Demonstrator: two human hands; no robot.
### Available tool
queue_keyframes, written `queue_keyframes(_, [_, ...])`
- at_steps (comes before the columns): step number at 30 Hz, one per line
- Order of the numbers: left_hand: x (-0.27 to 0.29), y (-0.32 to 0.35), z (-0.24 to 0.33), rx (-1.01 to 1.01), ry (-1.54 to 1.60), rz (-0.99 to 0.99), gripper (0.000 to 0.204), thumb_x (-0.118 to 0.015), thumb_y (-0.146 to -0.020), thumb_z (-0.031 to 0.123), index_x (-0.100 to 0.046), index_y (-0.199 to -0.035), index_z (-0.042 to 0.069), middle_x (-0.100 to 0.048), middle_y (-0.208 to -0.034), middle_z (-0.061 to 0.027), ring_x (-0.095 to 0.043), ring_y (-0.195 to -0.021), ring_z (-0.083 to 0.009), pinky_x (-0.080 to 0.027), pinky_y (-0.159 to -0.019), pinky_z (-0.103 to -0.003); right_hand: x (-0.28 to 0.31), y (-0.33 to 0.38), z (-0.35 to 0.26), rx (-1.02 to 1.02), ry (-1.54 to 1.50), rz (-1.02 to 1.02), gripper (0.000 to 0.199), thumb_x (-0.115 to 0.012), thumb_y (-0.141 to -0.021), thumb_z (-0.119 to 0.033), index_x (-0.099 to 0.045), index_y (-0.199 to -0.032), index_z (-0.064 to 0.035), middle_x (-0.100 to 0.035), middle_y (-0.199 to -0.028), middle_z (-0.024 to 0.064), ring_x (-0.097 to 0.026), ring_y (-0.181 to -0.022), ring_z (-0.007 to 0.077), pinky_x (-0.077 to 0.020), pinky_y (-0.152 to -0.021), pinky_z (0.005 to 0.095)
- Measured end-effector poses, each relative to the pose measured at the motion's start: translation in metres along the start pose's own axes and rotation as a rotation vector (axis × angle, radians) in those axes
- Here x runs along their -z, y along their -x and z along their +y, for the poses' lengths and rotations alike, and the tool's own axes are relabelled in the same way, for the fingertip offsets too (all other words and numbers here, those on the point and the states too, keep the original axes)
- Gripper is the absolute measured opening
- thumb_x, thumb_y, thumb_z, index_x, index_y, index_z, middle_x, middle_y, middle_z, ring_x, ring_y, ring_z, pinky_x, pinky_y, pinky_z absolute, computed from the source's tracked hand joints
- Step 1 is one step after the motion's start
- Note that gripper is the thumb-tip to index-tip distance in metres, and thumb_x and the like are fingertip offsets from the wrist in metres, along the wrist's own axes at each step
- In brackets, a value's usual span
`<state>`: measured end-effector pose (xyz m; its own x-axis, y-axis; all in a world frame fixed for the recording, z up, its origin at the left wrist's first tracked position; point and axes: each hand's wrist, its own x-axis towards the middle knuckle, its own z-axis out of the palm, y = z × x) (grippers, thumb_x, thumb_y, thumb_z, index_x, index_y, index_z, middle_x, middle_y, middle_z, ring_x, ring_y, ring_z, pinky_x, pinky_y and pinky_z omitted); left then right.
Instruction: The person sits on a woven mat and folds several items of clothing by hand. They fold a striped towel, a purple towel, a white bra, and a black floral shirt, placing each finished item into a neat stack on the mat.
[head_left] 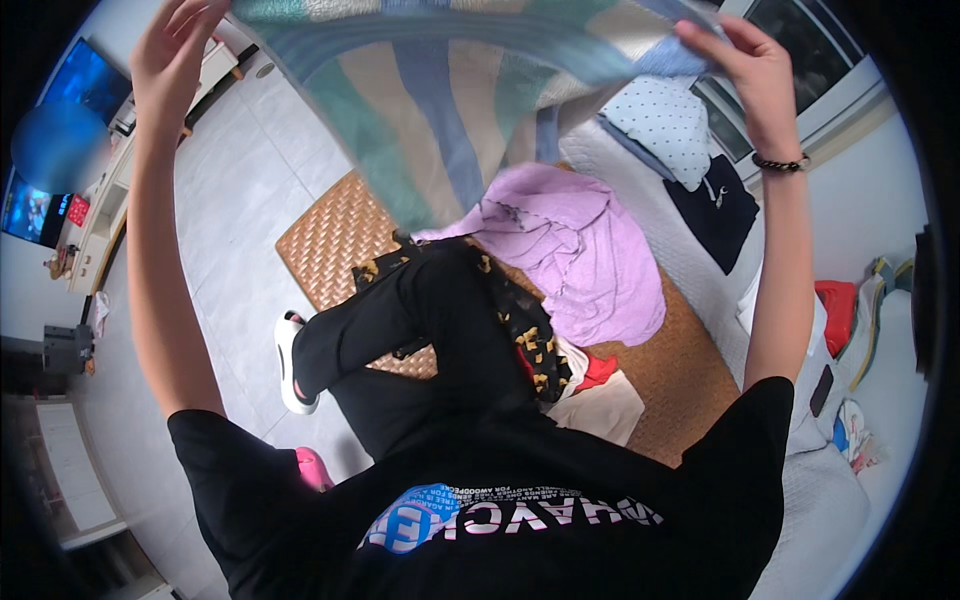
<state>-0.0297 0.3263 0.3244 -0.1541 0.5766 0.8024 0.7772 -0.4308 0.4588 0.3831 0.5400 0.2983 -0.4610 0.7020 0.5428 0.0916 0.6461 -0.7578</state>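
Both arms are raised, the left hand point(178, 45) and right hand point(745, 62) each pinching an upper edge of the striped cloth point(450, 90) stretched between them, apparently unfolded, while a lilac garment point(575, 245) and others wait below on the woven mat point(335, 245).

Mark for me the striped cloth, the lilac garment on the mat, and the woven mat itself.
striped cloth point(440, 110), head view, on the middle of the hanging part.
lilac garment point(575, 250), head view, on its crumpled centre.
woven mat point(335, 240), head view, on the bare left corner.
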Motion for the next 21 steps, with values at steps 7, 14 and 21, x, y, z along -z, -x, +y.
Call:
queue_keyframes(7, [-0.022,0.049,-0.042,-0.140,-0.334,-0.168,0.030,-0.062,-0.088,0.003,-0.060,-0.117,0.004,-0.065,-0.104,-0.0047,-0.059,-0.083,-0.0091,-0.046,-0.068,-0.022,0.028,0.027,0.017,-0.004,0.461,-0.146,0.020,-0.076,-0.078,-0.017,-0.068,-0.092,-0.0045,-0.064,-0.079,-0.0021,-0.057,-0.070,0.0040,-0.0443,-0.063,0.0194])
queue_keyframes(14, [-0.044,0.278,0.019,0.317,-0.251,-0.584,0.041,-0.061,-0.065,-0.012,-0.062,-0.103,0.003,-0.063,-0.091,-0.0143,-0.063,-0.078,-0.0303,-0.052,-0.072,-0.036,-0.042,0.279,0.076,-0.137,0.464,-0.462,0.015,-0.060,-0.073,-0.003,-0.062,-0.087,-0.0080,-0.064,-0.086,0.0057,-0.062,-0.064,0.0219,-0.0498,-0.058,0.0325])
queue_keyframes(21, [-0.017,0.362,0.068,0.544,-0.199,-0.763,0.023,-0.063,-0.063,-0.007,-0.067,-0.082,0.005,-0.059,-0.080,-0.0068,-0.062,-0.066,-0.0232,-0.050,-0.056,-0.032,-0.072,0.370,0.062,-0.530,0.135,-0.663,0.009,-0.066,-0.071,-0.005,-0.064,-0.080,-0.0049,-0.064,-0.077,0.0075,-0.060,-0.056,0.0188,-0.0456,-0.052,0.0283])
